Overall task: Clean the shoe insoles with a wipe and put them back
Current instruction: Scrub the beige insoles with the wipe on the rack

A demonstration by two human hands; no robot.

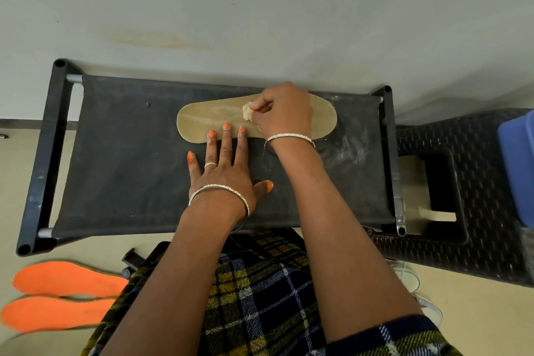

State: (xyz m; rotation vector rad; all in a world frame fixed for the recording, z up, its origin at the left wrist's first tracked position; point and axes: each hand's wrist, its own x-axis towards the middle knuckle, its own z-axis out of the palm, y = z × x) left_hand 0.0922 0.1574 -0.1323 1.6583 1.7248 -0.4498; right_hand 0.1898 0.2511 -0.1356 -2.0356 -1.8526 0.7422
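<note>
A tan insole [202, 118] lies on a dusty black fabric stool [115, 153] against a pale wall [260, 9], pinned by the left hand [224, 165] with fingers flat and spread, while the right hand [284, 110] pinches a balled wipe [247, 113] against it; two orange insoles [69, 279] lie on the beige floor [476, 312] nearby.

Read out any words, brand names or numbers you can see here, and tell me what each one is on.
None can be read.
Lower orange insole: a faint mark, perhaps print, too blurred to read.
Tan insole: woven pattern only, no lettering.
Wipe: no print visible.
</note>
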